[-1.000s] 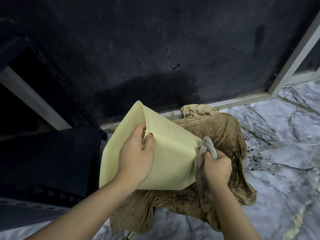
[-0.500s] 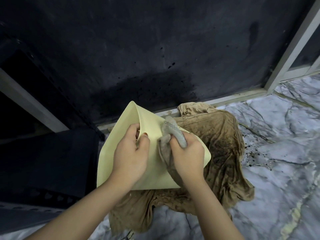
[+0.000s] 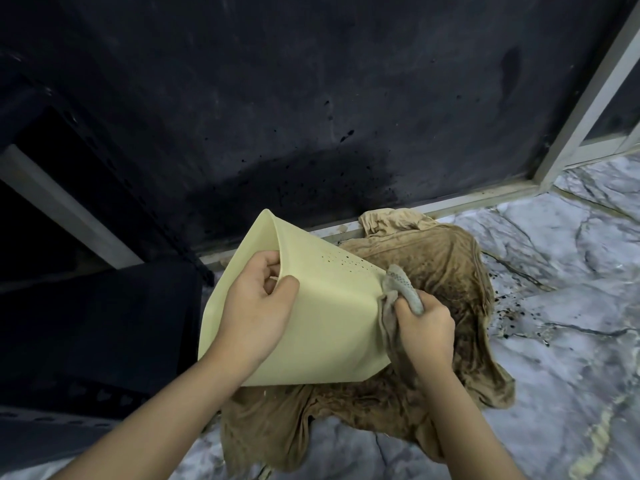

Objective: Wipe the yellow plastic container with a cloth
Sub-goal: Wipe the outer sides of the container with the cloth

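The pale yellow plastic container (image 3: 332, 327) is tilted on its side above the floor, one wall dotted with small holes. My left hand (image 3: 258, 306) grips its upper corner edge, thumb on the outside. My right hand (image 3: 424, 332) is closed on a grey dotted cloth (image 3: 401, 294) and presses it against the container's right edge. Part of the cloth hangs down under that hand.
A dirty brown garment (image 3: 433, 271) lies spread on the marble floor (image 3: 561, 306) beneath the container. Black specks stain the floor at the right. A dark wall (image 3: 311, 98) with a metal frame (image 3: 588, 95) rises behind. A dark box (image 3: 97, 327) sits at the left.
My right hand has slid the cloth from the container's upper middle down to its right edge. The left hand keeps its grip on the corner.
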